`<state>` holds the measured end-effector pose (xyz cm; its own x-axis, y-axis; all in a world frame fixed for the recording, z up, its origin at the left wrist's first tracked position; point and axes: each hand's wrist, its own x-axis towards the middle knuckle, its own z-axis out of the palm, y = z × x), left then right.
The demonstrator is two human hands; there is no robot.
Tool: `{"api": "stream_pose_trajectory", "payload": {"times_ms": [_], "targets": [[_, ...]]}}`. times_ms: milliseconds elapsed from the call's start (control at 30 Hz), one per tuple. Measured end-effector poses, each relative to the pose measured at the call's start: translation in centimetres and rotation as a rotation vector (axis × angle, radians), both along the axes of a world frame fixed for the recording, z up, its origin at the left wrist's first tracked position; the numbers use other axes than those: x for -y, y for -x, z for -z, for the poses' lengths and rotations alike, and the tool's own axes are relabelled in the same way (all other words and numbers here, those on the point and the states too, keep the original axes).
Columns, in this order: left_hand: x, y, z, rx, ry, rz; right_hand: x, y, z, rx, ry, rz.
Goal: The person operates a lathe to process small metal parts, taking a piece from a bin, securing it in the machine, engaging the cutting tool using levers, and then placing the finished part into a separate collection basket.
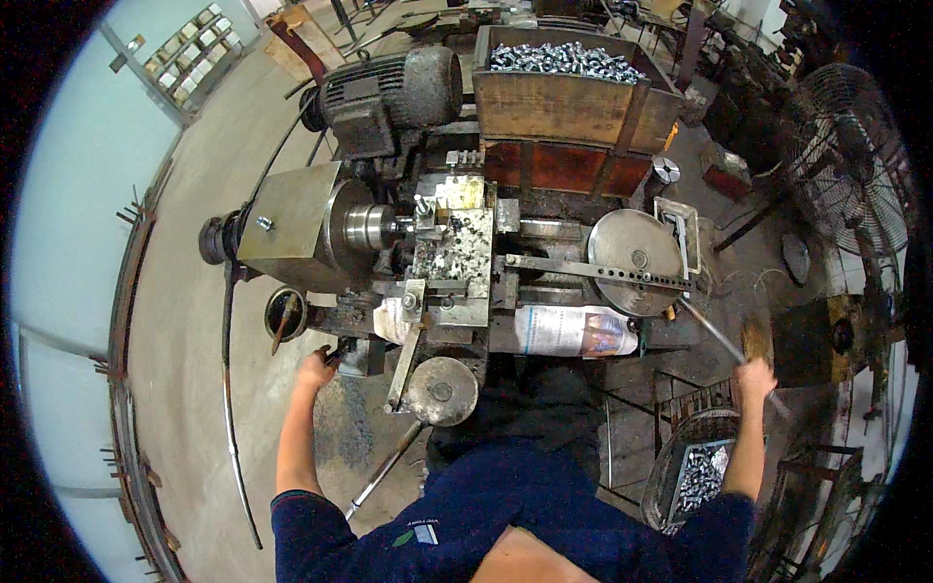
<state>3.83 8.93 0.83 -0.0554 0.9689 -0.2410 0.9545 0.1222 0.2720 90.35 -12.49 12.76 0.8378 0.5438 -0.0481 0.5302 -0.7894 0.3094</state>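
Two hands work the grey metal lathe [428,243]: left hand [316,369] closed on a dark control at its front-left edge, right hand [754,377] gripping the long steel lever [714,335] at its right end. Risk: abrupt lever travel could jam the spindle.

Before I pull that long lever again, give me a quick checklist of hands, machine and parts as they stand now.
1. Right hand grips the long lever: ok, fingers closed round the rod.
2. Left hand on the machine's lower left control: ok for contact; whether it grips cannot tell.
3. Chuck clear of both hands: ok, both are well away from it.
4. Workpiece seated in the chuck: cannot tell, too small to see.
5. Wooden box behind the machine stocked with metal parts: ok, heaped full.
6. Wire basket at lower right has room: ok, its tray of parts is only partly filled.
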Motion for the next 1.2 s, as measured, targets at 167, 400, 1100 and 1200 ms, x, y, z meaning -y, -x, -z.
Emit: {"api": "stream_pose_trajectory", "payload": {"times_ms": [167,400,1100,1200], "targets": [[-0.5,-6.0,2.6,-0.305,-0.025,-0.148,-7.1,-6.0,0.6,0.271,-0.024,-0.039],[-0.9,-0.6,6.4,-0.271,0.108,0.056,-9.8,-5.7,0.8,0.214,-0.090,-0.034],[-0.4,5.3,-17.8,0.325,-0.408,-0.087,-20.9,30.8,-17.2,-0.501,-0.675,-1.353],[1.1,9.5,-21.7,0.293,-0.540,-0.238,-26.5,39.8,-16.9,-0.479,-0.806,-1.799]]}}
